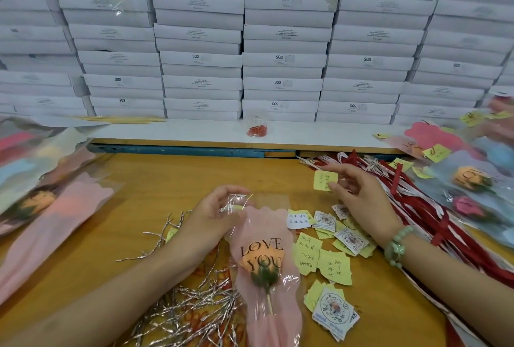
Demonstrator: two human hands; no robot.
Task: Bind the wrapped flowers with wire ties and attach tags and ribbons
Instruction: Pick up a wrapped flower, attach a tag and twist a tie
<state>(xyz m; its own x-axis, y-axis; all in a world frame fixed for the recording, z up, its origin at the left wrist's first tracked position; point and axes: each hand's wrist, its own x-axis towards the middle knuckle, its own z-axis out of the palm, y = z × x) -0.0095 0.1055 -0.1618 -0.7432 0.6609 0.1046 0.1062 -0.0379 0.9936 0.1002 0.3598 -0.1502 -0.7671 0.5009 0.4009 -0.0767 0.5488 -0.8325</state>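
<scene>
1. One wrapped flower (267,257) lies near the middle of the wooden table (167,180). It sits in a pink sleeve printed "LOVE YOU", with its stem pointing to the near edge.
2. The left hand (214,213) pinches the clear film at the sleeve's far end.
3. The right hand (358,196), well apart from the left, pinches a yellow tag (325,180) between thumb and fingertips, raised above the table. A green bead bracelet (396,246) circles that wrist.
4. Many silver wire ties (192,310) lie in a heap just left of the sleeve.
5. More yellow notes and printed code cards (333,263) lie scattered just right of it.
6. Red and white ribbons (417,202) spread farther right, beside the tagged flowers (472,180).
7. More wrapped flowers (41,202) are piled at the left.
8. White boxes (283,60) are stacked along the far side, with a clear cup of red clips (257,127) in front of them.
</scene>
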